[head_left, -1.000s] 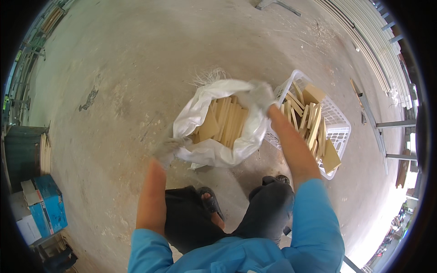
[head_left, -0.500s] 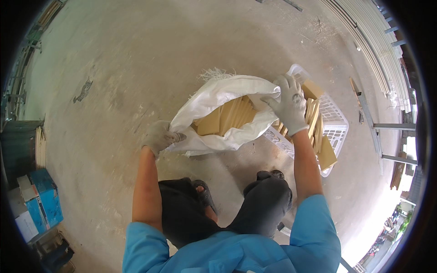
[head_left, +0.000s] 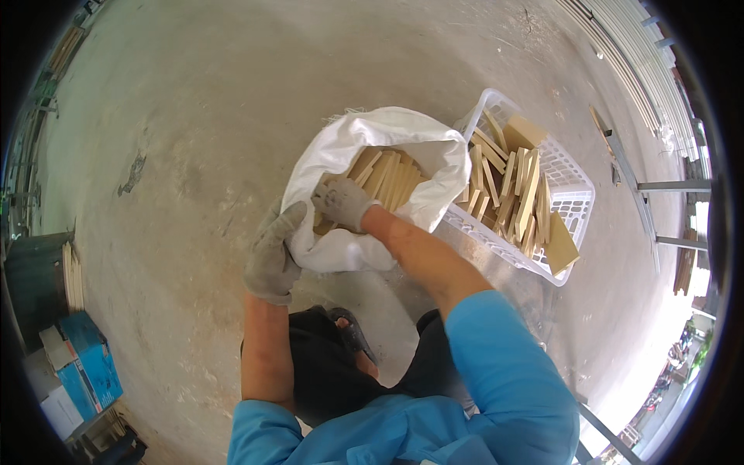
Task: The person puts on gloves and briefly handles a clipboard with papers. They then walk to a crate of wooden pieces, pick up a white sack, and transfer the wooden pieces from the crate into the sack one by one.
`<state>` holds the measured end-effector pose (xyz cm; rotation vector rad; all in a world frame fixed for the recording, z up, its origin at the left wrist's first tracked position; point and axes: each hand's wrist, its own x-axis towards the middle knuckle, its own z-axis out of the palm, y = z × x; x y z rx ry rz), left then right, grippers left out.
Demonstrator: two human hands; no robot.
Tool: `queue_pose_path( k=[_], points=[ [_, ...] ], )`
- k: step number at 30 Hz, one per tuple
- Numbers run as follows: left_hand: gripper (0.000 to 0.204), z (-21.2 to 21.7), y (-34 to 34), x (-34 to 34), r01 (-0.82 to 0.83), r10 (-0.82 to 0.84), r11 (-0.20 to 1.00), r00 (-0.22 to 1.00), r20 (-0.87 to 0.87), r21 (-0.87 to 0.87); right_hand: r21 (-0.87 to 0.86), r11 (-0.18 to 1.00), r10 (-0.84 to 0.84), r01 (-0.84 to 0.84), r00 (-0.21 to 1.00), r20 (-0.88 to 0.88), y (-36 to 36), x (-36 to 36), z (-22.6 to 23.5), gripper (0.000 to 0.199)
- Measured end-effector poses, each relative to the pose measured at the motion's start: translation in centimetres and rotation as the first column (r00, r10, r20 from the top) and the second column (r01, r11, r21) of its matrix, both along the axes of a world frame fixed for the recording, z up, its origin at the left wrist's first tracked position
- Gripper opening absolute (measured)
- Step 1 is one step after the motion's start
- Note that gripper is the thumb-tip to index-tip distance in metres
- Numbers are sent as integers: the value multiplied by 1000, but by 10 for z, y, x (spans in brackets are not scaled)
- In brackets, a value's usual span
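A white woven sack (head_left: 434, 155) stands open on the concrete floor, filled with pale wooden strips (head_left: 387, 174). My left hand (head_left: 273, 252), in a grey glove, grips the sack's near rim at its left side. My right hand (head_left: 341, 203), also gloved, reaches inside the sack's mouth and rests on the wooden strips near the front edge. Whether it grips a strip cannot be told. To the right of the sack, touching it, sits a white plastic basket (head_left: 570, 198) holding several more wooden strips (head_left: 515, 190).
Blue and white boxes (head_left: 81, 368) and a dark bin (head_left: 35, 275) stand at the far left. Metal posts and rails (head_left: 666, 186) run along the right edge. My knees and a sandal (head_left: 353, 337) are just below the sack.
My right hand left the sack's far right rim and moved into the sack's mouth on the near side. My left hand slid along the rim toward the sack's front left.
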<state>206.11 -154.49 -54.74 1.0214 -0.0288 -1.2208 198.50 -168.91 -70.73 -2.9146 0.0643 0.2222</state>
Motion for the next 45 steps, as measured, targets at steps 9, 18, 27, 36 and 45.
queue_pose_path(
  k=[9,18,27,36,45],
  points=[
    [41,11,-2,7,-44,45,999,991,129,-6,278,877,-399,391,917,-31,48,33,5,33],
    [32,9,10,20,18,-24,999,984,178,32,-178,981,-42,73,984,176,-1,13,-26,37],
    [39,-48,17,-10,120,-232,965,807,542,235,711,628,-193,316,948,-252,42,-58,-34,52],
    [56,-19,28,-4,175,-181,976,983,39,128,-45,999,22,-24,999,-36,3,-82,-66,24],
    [55,11,-1,-13,97,-106,991,989,100,93,339,866,-351,368,929,-115,-26,-121,87,31]
  ],
)
